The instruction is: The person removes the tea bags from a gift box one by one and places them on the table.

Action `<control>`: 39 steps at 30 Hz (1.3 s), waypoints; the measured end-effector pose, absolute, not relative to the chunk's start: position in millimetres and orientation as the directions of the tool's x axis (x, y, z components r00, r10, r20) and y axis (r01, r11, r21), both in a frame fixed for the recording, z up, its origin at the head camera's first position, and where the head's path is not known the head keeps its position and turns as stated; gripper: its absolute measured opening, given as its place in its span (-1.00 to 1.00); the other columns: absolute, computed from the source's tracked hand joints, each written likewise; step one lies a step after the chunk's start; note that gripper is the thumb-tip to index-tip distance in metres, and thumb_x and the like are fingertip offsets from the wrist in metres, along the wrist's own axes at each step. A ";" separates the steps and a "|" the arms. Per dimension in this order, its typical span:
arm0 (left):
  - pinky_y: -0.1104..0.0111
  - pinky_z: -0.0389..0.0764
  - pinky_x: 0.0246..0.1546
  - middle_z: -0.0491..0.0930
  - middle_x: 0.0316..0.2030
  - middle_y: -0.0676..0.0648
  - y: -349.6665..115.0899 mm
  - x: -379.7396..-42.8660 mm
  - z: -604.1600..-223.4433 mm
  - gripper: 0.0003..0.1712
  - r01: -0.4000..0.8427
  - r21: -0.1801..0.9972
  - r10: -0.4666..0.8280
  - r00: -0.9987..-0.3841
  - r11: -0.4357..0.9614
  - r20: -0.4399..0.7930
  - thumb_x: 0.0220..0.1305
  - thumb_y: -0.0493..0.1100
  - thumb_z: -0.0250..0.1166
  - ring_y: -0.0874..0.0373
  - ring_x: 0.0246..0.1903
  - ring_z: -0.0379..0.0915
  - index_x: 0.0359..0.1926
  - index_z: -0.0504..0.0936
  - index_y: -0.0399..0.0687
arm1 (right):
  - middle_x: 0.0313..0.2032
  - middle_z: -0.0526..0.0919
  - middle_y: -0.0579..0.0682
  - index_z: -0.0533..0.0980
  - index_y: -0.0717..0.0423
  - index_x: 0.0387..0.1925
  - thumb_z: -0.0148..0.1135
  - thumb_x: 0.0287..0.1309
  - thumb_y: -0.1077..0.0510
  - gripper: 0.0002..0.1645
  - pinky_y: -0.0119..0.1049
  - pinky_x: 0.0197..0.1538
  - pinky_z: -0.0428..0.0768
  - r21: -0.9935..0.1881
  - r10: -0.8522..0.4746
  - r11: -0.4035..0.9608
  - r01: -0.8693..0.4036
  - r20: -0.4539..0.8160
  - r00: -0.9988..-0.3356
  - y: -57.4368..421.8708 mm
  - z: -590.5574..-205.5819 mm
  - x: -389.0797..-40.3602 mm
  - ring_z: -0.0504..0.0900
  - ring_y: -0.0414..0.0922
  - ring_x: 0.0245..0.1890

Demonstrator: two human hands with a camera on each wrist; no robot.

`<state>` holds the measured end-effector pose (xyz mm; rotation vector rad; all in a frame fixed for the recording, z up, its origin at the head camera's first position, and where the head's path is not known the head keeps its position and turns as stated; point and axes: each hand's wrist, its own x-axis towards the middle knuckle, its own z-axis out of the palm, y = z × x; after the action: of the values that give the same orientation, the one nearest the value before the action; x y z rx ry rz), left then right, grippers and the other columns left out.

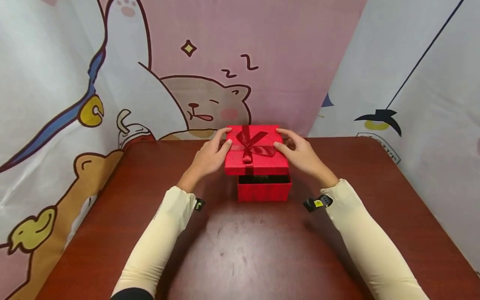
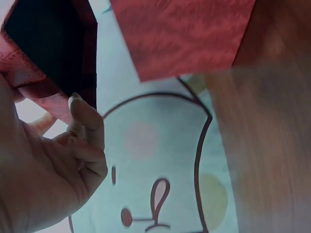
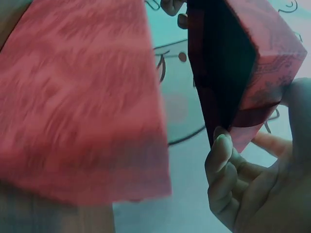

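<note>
A red gift box lid point(image 1: 240, 168) topped with a dark red ribbon bow point(image 1: 252, 148) is held up above its red box base point(image 1: 264, 192). My left hand point(image 1: 208, 156) grips the lid's left side and my right hand point(image 1: 301, 155) its right side. Between lid and base a dark gap shows; what lies inside the base cannot be made out. Both wrist views show the dark hollow underside of the lid point(image 2: 48, 39), with fingers curled at its edge. There the base point(image 3: 82, 107) stands apart from the lid.
The box base stands on a reddish-brown wooden table point(image 1: 240, 250). Behind the table hangs a cloth backdrop point(image 1: 292, 50) printed with cartoon animals, close to its far edge. A watch-like device point(image 1: 318, 203) is at the right wrist.
</note>
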<state>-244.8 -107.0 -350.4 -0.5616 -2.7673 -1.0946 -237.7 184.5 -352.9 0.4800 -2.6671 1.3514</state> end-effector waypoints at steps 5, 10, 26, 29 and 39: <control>-0.05 0.49 0.01 0.59 0.11 -0.10 -133.4 -245.9 -341.6 -0.45 0.353 0.640 0.291 -0.934 0.682 0.206 0.50 0.16 -0.08 0.00 0.06 0.54 0.44 0.22 0.26 | -0.16 0.63 0.13 0.34 0.01 0.39 0.20 0.33 -0.02 -0.35 -0.21 -0.17 0.48 -0.762 -0.269 0.544 -0.350 0.237 -0.934 160.0 -346.8 -243.9 0.57 -0.02 -0.21; -0.09 0.44 0.09 0.56 0.16 -0.15 -163.1 -242.8 -335.0 -0.43 0.335 0.645 0.282 -0.941 0.687 0.187 0.50 0.15 -0.08 -0.05 0.12 0.51 0.45 0.21 0.24 | -0.20 0.64 0.11 0.35 0.03 0.37 0.21 0.31 -0.03 -0.35 -0.23 -0.23 0.46 -0.754 -0.300 0.546 -0.364 0.229 -0.926 130.5 -343.9 -249.2 0.58 -0.05 -0.24; -0.02 0.40 0.02 0.55 0.02 -0.30 -237.4 -236.8 -349.0 -0.44 0.266 0.681 0.207 -0.964 0.682 0.170 0.53 0.03 -0.07 -0.15 -0.05 0.52 0.47 0.23 0.07 | -0.10 0.63 0.05 0.30 0.05 0.41 0.12 0.31 -0.10 -0.30 -0.15 -0.01 0.54 -0.734 -0.355 0.605 -0.309 0.099 -0.930 49.1 -344.0 -252.5 0.59 -0.08 -0.16; 0.01 0.41 -0.01 0.57 0.01 -0.32 -246.3 -235.4 -352.4 -0.42 0.224 0.697 0.187 -0.974 0.681 0.129 0.53 0.05 -0.07 -0.15 -0.11 0.54 0.49 0.20 0.10 | 0.11 0.61 0.09 0.30 0.05 0.42 0.11 0.31 -0.10 -0.29 -0.10 0.12 0.52 -0.707 -0.342 0.642 -0.297 0.082 -0.936 36.6 -346.2 -252.6 0.61 -0.04 -0.02; 0.16 0.50 -0.17 0.58 -0.07 -0.32 -259.0 -226.8 -364.2 -0.37 0.121 0.703 0.157 -0.987 0.701 0.012 0.53 0.03 -0.08 -0.05 -0.26 0.59 0.53 0.11 0.05 | -0.27 0.70 0.09 0.24 0.07 0.44 0.09 0.34 -0.02 -0.30 -0.27 -0.34 0.62 -0.678 -0.338 0.695 -0.237 -0.018 -0.941 10.9 -353.8 -248.2 0.74 -0.01 -0.50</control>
<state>-226.8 -259.0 -364.2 -0.2405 -2.9416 -1.2108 -248.2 10.9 -353.8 0.5151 -3.0213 1.1763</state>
